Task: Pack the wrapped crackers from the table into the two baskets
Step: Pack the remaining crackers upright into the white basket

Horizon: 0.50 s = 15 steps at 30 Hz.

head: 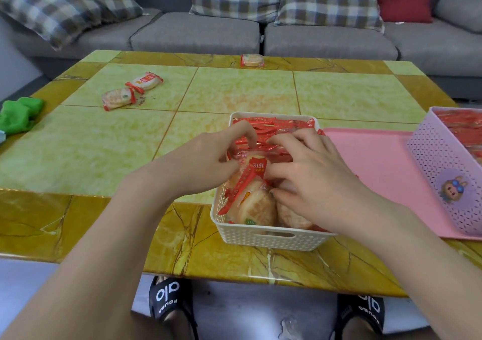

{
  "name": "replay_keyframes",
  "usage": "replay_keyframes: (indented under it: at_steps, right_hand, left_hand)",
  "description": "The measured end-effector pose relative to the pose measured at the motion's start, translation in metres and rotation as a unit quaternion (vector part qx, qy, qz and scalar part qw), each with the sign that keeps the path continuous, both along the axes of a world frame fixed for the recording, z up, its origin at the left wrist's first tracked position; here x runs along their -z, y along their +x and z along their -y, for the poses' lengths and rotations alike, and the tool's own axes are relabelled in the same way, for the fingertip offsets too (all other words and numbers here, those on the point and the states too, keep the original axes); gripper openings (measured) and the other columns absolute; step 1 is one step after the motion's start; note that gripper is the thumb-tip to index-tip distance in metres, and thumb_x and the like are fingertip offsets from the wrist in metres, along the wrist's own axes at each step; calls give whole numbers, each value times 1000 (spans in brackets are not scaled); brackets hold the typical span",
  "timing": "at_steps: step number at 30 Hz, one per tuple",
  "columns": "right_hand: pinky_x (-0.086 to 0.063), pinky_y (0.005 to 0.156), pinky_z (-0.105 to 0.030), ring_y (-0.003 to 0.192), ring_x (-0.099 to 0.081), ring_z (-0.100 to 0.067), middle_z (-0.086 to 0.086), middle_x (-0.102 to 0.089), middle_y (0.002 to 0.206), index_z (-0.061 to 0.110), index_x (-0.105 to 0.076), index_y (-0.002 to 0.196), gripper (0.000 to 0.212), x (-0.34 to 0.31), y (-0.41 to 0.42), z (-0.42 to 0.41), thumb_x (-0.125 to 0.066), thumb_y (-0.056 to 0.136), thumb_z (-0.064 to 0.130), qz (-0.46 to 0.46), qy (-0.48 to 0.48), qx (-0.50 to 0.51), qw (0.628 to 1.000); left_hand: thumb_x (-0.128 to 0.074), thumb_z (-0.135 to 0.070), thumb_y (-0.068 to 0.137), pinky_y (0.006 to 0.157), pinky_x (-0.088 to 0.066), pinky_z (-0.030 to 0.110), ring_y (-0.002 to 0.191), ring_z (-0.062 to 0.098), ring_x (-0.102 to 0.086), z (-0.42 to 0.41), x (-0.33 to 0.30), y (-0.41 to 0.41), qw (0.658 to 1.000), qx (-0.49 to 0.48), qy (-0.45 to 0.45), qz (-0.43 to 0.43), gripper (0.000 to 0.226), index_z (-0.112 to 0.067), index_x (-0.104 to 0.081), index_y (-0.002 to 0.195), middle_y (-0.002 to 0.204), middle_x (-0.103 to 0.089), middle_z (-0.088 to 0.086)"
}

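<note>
A cream basket [263, 238] near the table's front edge is packed with red-wrapped crackers. Both hands reach into it. My left hand [208, 157] has curled fingers on the red wrappers near the basket's middle. My right hand [307, 172] lies over the packs on the right side, fingertips pinching a wrapped cracker [250, 183] that stands on edge. A pink basket [448, 172] full of crackers stands at the right edge. Three wrapped crackers lie loose on the table: two at the far left [118, 98] [146, 81] and one at the far edge [252, 60].
The pink basket stands on a pink tray [375, 172] to the right of the cream basket. A green cloth [19, 115] lies at the table's left edge. A grey sofa [198, 34] with checked cushions runs behind the table. My feet in black slippers show under the front edge.
</note>
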State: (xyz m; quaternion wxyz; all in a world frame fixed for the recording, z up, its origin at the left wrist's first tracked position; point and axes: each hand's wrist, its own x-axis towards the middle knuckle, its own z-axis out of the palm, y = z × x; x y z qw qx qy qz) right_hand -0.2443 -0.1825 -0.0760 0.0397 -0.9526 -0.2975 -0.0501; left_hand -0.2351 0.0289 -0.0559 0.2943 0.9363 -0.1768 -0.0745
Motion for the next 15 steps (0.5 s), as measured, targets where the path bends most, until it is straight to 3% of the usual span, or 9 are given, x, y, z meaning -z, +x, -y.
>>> replay_keyframes:
  at_steps: [4,6,8,12,15]
  right_hand:
    - [-33,104,-52,124,-41,-34,1,-55,138,35,-76,96,16,2,1,1,-69,82,37,4,3,-4,1000]
    - [-34,102,-53,121,-44,-36,-1,-59,134,35,-76,90,16,3,2,2,-65,80,39,8,15,-6,1000]
    - [-34,100,-53,120,-45,-35,-1,-61,131,35,-76,87,19,4,1,2,-60,78,41,4,18,-2,1000]
    - [-31,101,-50,118,-46,-34,0,-63,126,33,-75,88,21,4,1,3,-59,79,43,21,20,-4,1000]
    - [-25,104,-47,117,-48,-34,2,-64,117,31,-75,87,18,1,-1,2,-61,79,39,77,-6,-12,997]
  left_hand:
    - [-56,-15,91,72,-50,41,72,17,-53,0,1,-2,999,12,32,10,20,-34,-52,96,93,-65,1]
    - [-63,-29,80,70,-48,37,74,16,-54,0,2,-5,999,9,45,2,14,-30,-56,92,87,-65,-2]
    - [-63,-44,71,70,-48,35,77,15,-56,-1,2,-8,998,10,51,-17,23,-29,-59,89,83,-64,-4]
    - [-71,-43,82,69,-45,34,80,15,-53,-3,10,-5,994,46,97,28,21,-27,-58,80,77,-60,-5]
    - [-62,-41,90,69,-36,20,85,12,-47,-2,14,-4,993,50,77,74,16,-27,-55,84,78,-58,-10]
